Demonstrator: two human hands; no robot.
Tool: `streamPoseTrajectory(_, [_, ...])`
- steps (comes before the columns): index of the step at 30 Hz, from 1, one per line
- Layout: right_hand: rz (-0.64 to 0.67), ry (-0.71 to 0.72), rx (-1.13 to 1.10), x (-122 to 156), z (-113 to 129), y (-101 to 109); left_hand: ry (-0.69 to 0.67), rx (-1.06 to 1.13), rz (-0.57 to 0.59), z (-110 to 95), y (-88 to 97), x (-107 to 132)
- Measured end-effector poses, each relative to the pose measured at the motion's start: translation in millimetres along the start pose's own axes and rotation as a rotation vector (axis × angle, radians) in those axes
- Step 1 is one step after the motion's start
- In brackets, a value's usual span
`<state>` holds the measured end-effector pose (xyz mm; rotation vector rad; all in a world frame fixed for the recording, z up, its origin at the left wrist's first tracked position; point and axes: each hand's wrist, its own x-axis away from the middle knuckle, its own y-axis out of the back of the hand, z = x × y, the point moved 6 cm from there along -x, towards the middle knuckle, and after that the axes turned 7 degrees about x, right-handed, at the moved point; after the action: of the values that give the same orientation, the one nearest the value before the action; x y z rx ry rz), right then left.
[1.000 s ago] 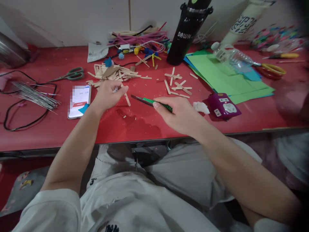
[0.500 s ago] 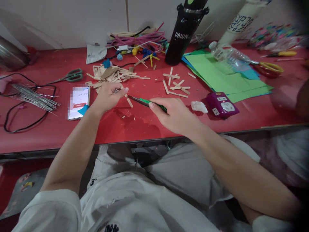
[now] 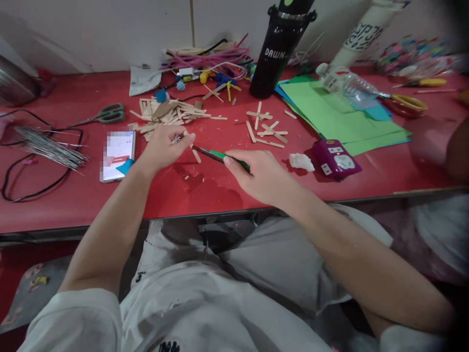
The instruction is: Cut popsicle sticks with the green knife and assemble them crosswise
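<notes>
My left hand (image 3: pixel 166 145) is closed in a pinch on a small wooden craft stick (image 3: pixel 196 154), whose lower end points down toward the table. From the right, my right hand (image 3: pixel 256 173) wraps around a green and black utility knife (image 3: pixel 220 155). The knife's blade reaches to the stick just beside my left fingertips; whether it cuts into the wood is too small to tell. Behind my left hand lies a heap of craft sticks (image 3: pixel 176 113). Several cut sticks (image 3: pixel 271 132) lie crossed beyond my right hand, and tiny wood scraps (image 3: pixel 186 177) dot the table below.
On the red table (image 3: pixel 91 205) are a phone (image 3: pixel 119 155), green scissors (image 3: pixel 110 113), metal wires (image 3: pixel 51 149), a black bottle (image 3: pixel 274 58), green paper sheets (image 3: pixel 340 112), a plastic bottle (image 3: pixel 344 80) and a purple box (image 3: pixel 337 159). Another person's arm (image 3: pixel 458 146) shows at the right edge.
Both hands stay almost in place with the stick and knife. The view shifts slightly. At the right edge, the other person's arm has moved further over the table.
</notes>
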<state>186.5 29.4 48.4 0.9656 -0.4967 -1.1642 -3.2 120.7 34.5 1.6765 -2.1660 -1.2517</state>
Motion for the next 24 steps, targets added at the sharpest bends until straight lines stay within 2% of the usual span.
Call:
streamPoseTrajectory(18, [0.034, -0.033, 0.038, 2.4, -1.8, 3.5, 0.007, -0.01, 0.019, 0.1, 0.2, 0.7])
streamPoseTrajectory(24, [-0.017, 0.008, 0.018, 3.0, 0.4, 7.6, 0.02, -0.013, 0.022, 0.4, -0.6, 1.0])
